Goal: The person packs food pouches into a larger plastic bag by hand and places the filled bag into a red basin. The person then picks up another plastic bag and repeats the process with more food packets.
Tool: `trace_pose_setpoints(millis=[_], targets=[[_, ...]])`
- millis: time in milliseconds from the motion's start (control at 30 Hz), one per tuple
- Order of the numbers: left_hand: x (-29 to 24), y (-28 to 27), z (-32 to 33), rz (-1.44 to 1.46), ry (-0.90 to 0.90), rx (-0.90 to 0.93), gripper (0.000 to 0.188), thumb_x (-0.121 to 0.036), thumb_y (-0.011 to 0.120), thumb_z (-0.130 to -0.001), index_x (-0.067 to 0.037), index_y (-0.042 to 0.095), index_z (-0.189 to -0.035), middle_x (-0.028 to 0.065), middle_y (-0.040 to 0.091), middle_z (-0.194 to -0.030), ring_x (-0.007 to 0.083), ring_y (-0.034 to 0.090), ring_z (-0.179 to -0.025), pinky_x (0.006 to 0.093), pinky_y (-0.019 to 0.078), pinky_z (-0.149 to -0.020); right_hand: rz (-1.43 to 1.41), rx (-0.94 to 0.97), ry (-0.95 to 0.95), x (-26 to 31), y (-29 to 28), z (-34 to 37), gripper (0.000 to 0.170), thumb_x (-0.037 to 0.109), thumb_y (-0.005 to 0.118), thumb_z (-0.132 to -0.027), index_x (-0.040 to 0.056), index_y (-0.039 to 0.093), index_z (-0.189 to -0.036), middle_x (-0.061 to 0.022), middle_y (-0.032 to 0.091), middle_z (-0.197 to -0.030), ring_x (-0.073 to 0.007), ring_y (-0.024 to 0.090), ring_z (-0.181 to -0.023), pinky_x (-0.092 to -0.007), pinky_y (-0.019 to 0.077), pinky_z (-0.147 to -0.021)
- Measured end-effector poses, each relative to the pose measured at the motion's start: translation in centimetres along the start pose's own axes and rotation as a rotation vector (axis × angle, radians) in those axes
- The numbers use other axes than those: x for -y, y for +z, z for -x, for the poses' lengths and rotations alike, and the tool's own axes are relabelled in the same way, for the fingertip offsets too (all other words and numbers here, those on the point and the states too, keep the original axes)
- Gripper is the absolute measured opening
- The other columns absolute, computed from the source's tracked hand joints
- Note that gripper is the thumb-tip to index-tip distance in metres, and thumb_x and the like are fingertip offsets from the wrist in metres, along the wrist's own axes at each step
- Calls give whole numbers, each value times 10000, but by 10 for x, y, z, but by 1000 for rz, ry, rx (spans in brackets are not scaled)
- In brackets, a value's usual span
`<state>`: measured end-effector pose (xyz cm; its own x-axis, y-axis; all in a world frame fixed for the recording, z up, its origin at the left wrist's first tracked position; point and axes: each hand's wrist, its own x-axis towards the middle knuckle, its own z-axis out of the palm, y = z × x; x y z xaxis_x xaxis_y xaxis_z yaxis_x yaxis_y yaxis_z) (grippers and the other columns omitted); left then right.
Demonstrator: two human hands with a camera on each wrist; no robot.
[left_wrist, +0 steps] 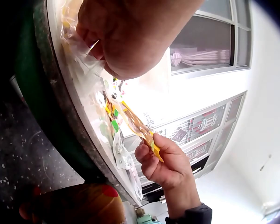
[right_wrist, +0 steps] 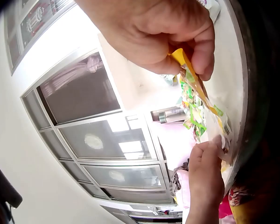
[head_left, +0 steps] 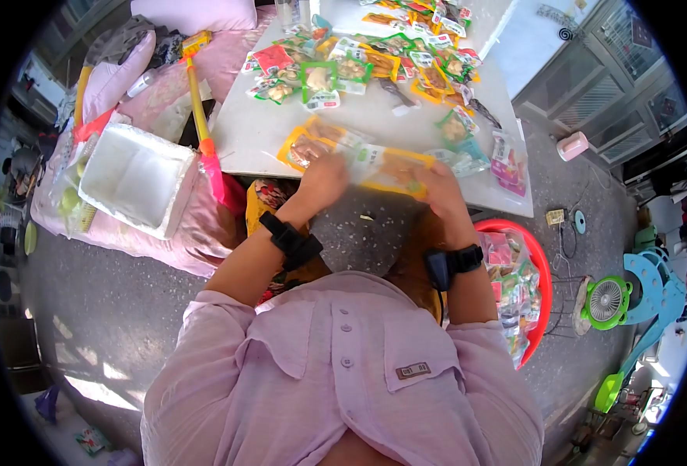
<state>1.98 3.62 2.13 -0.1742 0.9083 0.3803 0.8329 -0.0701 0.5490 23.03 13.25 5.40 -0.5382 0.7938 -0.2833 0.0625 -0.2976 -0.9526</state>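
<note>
Left hand (head_left: 324,184) pinches one end of the yellow-edged food packet (head_left: 390,168), mid-frame by the desk (head_left: 246,144) edge; right hand (head_left: 443,190) grips the other. Probably light, floppy, kinda slick, so I'd pinch the flat sealed edges.

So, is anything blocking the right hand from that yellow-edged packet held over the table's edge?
Nothing visible: the right hand pinches the yellow-edged packet directly at one end, and the left hand is at its other end.
</note>
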Motion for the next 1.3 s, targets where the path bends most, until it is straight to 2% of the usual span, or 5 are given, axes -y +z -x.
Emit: trace_pose_setpoints(millis=[567, 867, 1067, 1167, 1300], targets=[[-25, -13, 2, -195, 140, -10, 188, -79, 499, -685, -3, 507, -857, 168, 520, -1006, 337, 444, -1017, 403, 328, -891, -269, 119, -2, -24, 78, -41, 219, 144, 539, -758, 30, 530, -945, -32, 545, -801, -108, 534, -664, -244, 465, -551], [-11, -6, 10, -188, 248, -98, 238, -79, 517, -671, -28, 513, -904, 153, 500, -1029, 333, 424, -1033, 415, 318, -895, -153, 162, -15, -21, 67, -47, 138, 122, 522, -735, 21, 551, -825, -43, 526, -647, -91, 468, -473, -227, 342, -384], [-9, 2, 11, -182, 276, -112, 277, -80, 529, -661, -46, 514, -936, 148, 499, -1019, 328, 420, -1036, 413, 313, -900, -268, 129, -48, -41, 82, -66, 111, 47, 488, -704, 22, 546, -796, -69, 532, -673, -166, 524, -569, -266, 445, -487], [-10, -1, 14, -207, 284, -135, 300, -93, 549, -649, -52, 514, -944, 148, 480, -1031, 330, 402, -1050, 424, 298, -905, -210, 64, 42, -29, 80, -55, 112, 47, 478, -711, 9, 542, -794, -88, 559, -740, -184, 548, -652, -286, 459, -545], [-20, -7, 32, -233, 273, -191, 334, -102, 577, -620, -64, 516, -946, 147, 454, -1049, 329, 379, -1061, 443, 282, -903, 648, -315, -464, -60, 55, -83, 172, 54, 447, -726, 6, 522, -874, -147, 572, -838, -256, 560, -767, -332, 445, -679]])
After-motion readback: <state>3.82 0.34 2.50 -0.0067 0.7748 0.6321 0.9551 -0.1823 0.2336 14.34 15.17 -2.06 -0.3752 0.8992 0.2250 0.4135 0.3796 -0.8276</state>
